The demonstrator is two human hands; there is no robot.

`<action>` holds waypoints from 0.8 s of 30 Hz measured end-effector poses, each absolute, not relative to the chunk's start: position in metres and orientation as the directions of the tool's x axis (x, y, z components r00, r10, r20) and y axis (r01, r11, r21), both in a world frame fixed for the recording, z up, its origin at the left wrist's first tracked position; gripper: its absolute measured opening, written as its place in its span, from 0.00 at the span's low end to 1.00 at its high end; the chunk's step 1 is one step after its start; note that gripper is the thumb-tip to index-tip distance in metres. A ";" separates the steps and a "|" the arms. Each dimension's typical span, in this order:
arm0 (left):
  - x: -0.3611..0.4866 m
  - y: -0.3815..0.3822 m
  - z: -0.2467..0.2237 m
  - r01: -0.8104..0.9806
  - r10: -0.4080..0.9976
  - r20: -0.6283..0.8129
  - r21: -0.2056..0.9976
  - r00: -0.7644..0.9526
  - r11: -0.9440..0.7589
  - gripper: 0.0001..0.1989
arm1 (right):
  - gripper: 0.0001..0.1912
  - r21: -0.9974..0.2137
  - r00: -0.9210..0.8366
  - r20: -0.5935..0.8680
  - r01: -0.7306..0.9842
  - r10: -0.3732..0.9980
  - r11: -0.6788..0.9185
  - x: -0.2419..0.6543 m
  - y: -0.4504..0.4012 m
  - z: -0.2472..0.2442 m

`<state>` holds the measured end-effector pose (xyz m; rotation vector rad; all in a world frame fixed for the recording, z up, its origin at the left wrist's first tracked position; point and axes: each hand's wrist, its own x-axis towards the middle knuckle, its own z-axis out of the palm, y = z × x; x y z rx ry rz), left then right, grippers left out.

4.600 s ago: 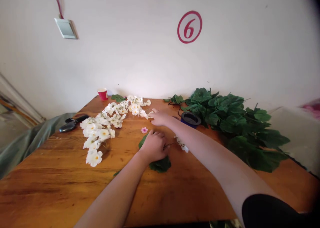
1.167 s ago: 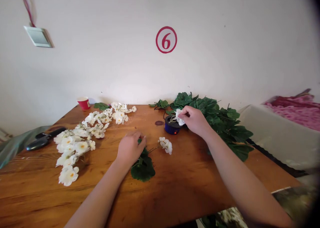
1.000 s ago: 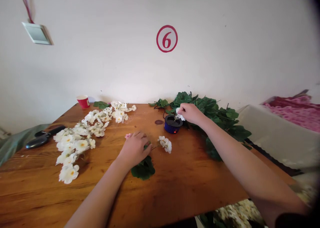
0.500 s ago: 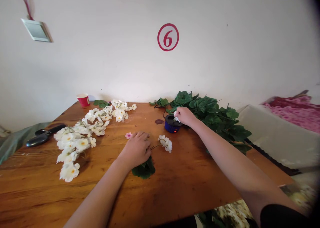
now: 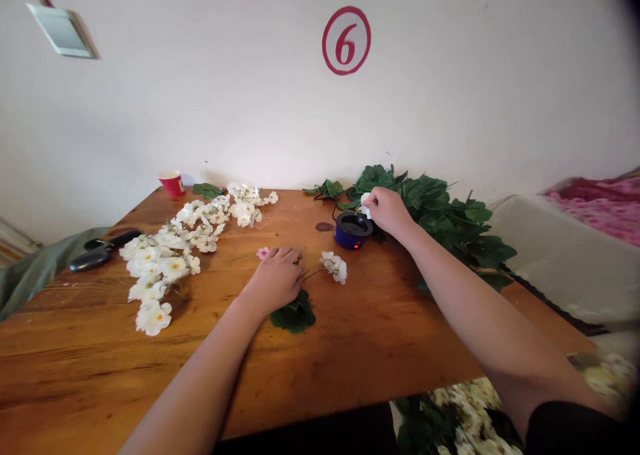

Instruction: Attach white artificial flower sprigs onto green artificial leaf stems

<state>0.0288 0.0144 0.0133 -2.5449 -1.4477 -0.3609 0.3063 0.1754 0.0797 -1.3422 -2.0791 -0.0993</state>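
My right hand (image 5: 387, 212) pinches a white artificial flower (image 5: 367, 205) just above a round dark blue tub with a black top (image 5: 354, 230), close to its right rim. My left hand (image 5: 275, 280) lies palm down on the wooden table (image 5: 320, 368), over a large green fabric leaf (image 5: 295, 315). A small pink blossom (image 5: 263, 253) sits just beyond its fingertips. To the right, a white flower sprig (image 5: 334, 266) lies on the table, its thin stem running under those fingers. Whether they grip the stem is hidden.
A long heap of white artificial flowers (image 5: 170, 255) lies on the table's left side, with black-handled scissors (image 5: 103, 255) beyond the edge. A red paper cup (image 5: 173, 183) stands at the back. A pile of green leaves (image 5: 425, 202) fills the back right.
The view has tilted down, so the table sits higher in the frame. My right hand and its flower have risen slightly off the tub. My left hand has barely moved.
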 end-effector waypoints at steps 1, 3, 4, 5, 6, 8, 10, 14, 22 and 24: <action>0.029 0.015 0.012 0.860 0.810 0.314 -0.049 0.496 -0.508 0.07 | 0.12 -0.280 -0.264 0.558 0.833 0.787 0.478 0.307 0.175 0.079; 0.029 0.018 0.008 0.862 0.795 0.364 -0.049 0.486 -0.504 0.07 | 0.12 -0.296 -0.252 0.573 0.823 0.780 0.484 0.308 0.174 0.078; 0.030 0.020 0.005 0.866 0.786 0.398 -0.044 0.473 -0.498 0.07 | 0.11 -0.307 -0.233 0.598 0.818 0.767 0.487 0.309 0.172 0.076; 0.030 0.021 0.003 0.870 0.777 0.432 -0.036 0.458 -0.492 0.07 | 0.11 -0.320 -0.205 0.631 0.810 0.748 0.492 0.309 0.168 0.075; 0.031 0.023 0.000 0.872 0.767 0.465 -0.023 0.442 -0.488 0.07 | 0.11 -0.338 -0.172 0.664 0.799 0.728 0.497 0.308 0.163 0.072; 0.032 0.025 -0.006 0.867 0.750 0.510 0.018 0.420 -0.498 0.07 | 0.10 -0.400 -0.092 0.707 0.765 0.701 0.505 0.304 0.147 0.063; 0.031 0.026 -0.011 0.850 0.747 0.528 0.083 0.405 -0.520 0.07 | 0.10 -0.526 0.005 0.696 0.684 0.718 0.505 0.296 0.126 0.048; 0.028 0.028 -0.017 0.821 0.784 0.524 0.248 0.333 -0.515 0.08 | 0.12 -0.869 0.072 0.440 0.285 0.895 0.405 0.274 0.083 0.006; 0.024 0.038 -0.023 0.724 0.819 0.468 0.430 0.332 -0.539 0.06 | 0.18 -0.963 -0.036 0.249 0.100 0.968 0.252 0.259 0.073 -0.039; 0.024 0.038 -0.023 0.712 0.820 0.467 0.448 0.330 -0.541 0.06 | 0.18 -0.964 -0.052 0.233 0.117 0.971 0.238 0.260 0.076 -0.043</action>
